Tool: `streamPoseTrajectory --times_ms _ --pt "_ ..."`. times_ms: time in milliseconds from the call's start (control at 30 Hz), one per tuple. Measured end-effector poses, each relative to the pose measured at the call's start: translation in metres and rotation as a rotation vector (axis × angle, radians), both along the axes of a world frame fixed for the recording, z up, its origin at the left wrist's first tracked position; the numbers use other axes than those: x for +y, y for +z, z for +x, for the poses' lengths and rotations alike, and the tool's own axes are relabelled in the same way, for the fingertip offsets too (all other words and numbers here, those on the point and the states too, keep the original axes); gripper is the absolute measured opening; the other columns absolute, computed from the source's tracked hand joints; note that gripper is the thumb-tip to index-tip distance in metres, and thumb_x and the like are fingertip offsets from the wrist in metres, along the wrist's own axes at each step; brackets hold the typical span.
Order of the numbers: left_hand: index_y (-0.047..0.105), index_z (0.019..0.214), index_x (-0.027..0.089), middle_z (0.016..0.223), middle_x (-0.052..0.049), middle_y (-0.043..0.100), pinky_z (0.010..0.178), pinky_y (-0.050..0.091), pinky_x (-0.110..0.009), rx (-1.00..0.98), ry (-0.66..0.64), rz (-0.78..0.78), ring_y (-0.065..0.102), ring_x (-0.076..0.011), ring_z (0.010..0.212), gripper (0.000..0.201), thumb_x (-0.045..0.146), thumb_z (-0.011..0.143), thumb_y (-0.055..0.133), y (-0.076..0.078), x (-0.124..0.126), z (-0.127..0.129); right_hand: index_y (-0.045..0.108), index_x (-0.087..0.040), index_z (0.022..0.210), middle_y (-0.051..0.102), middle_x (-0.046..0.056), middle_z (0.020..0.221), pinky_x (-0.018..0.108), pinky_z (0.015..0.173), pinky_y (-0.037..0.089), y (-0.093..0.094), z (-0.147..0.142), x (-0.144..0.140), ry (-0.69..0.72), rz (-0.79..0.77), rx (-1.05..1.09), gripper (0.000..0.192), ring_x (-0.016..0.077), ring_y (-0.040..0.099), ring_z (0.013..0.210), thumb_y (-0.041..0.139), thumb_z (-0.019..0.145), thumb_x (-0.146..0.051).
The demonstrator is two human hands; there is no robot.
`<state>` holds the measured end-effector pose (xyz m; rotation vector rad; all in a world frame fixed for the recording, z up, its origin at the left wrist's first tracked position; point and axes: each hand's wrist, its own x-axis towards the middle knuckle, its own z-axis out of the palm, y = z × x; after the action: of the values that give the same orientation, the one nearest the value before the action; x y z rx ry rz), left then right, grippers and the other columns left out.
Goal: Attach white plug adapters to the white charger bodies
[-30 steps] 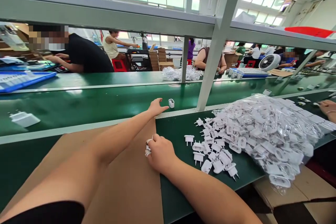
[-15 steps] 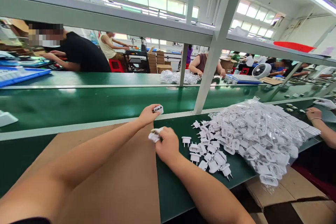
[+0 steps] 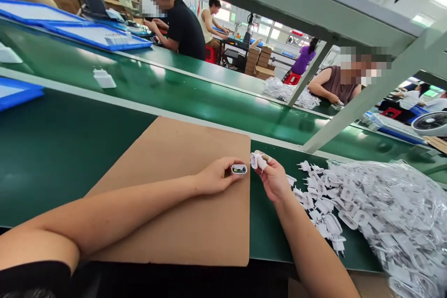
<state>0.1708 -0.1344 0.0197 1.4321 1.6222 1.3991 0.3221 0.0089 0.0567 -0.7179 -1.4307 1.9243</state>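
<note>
My left hand (image 3: 217, 175) holds a small white charger body (image 3: 239, 169) over the brown cardboard sheet (image 3: 174, 186), its open end facing me. My right hand (image 3: 274, 178) holds a white plug piece (image 3: 259, 160) just to the right of the charger body, a small gap between the two parts. Loose white plug pieces (image 3: 316, 198) lie on the green bench to the right of my right hand.
A big heap of bagged white plug parts (image 3: 394, 214) fills the right. A green conveyor belt (image 3: 167, 88) runs behind, carrying a white charger (image 3: 104, 78). A slanted grey frame post (image 3: 366, 102) rises ahead. Blue trays (image 3: 101, 37) and several seated people are across the belt.
My left hand picked the charger body off the belt edge and drew it back over the cardboard. My right hand lifted with its plug piece toward it. My head turned left.
</note>
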Motion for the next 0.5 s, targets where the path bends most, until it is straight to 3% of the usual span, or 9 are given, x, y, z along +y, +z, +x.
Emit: streamPoseTrajectory --times_ms 67,200,300,400,500 --pt "0.063 0.131 0.019 0.125 -0.012 0.069 0.097 0.056 -0.041 -0.025 0.030 0.025 0.068 -0.0265 0.108 0.061 0.042 0.078 0.083 -0.005 0.003 -0.002 0.080 -0.020 0.103 0.078 0.006 0.096 0.036 0.082 0.058 0.000 0.000 -0.002 -0.036 0.151 -0.052 0.049 0.0211 0.070 0.086 0.095 0.061 -0.042" --pt "0.072 0.097 0.019 0.097 -0.006 0.069 0.083 0.054 -0.037 0.075 0.045 0.024 0.065 -0.0235 0.091 0.028 0.039 0.081 0.083 -0.006 0.007 -0.007 0.079 -0.023 0.107 0.077 0.006 0.099 0.039 0.086 0.057 0.003 0.003 -0.009 -0.066 0.777 -0.167 0.025 0.0208 0.069 0.088 0.077 0.085 -0.033" --pt "0.071 0.090 0.019 0.091 -0.005 0.068 0.080 0.052 -0.035 0.078 0.048 0.046 0.064 -0.0232 0.089 0.021 0.035 0.083 0.082 -0.004 0.007 -0.008 0.077 -0.025 0.116 0.077 0.006 0.100 0.038 0.083 0.058 0.005 0.006 -0.016 0.048 1.194 -0.197 0.028 0.0220 0.068 0.091 0.061 0.093 -0.019" --pt "0.070 0.088 0.018 0.091 -0.005 0.069 0.080 0.051 -0.034 0.063 0.048 0.061 0.065 -0.0231 0.090 0.017 0.030 0.083 0.082 -0.003 0.006 -0.008 0.074 -0.023 0.122 0.076 0.007 0.101 0.038 0.080 0.058 0.004 0.004 -0.021 0.103 1.378 -0.220 0.036 0.0237 0.066 0.093 0.055 0.093 -0.011" --pt "0.069 0.088 0.018 0.090 -0.004 0.068 0.080 0.050 -0.034 0.063 0.050 0.066 0.065 -0.0231 0.090 0.016 0.027 0.083 0.081 -0.002 0.006 -0.008 0.073 -0.021 0.121 0.076 0.007 0.100 0.037 0.079 0.058 0.003 0.000 -0.021 0.107 1.435 -0.248 0.037 0.0244 0.065 0.093 0.055 0.092 -0.008"
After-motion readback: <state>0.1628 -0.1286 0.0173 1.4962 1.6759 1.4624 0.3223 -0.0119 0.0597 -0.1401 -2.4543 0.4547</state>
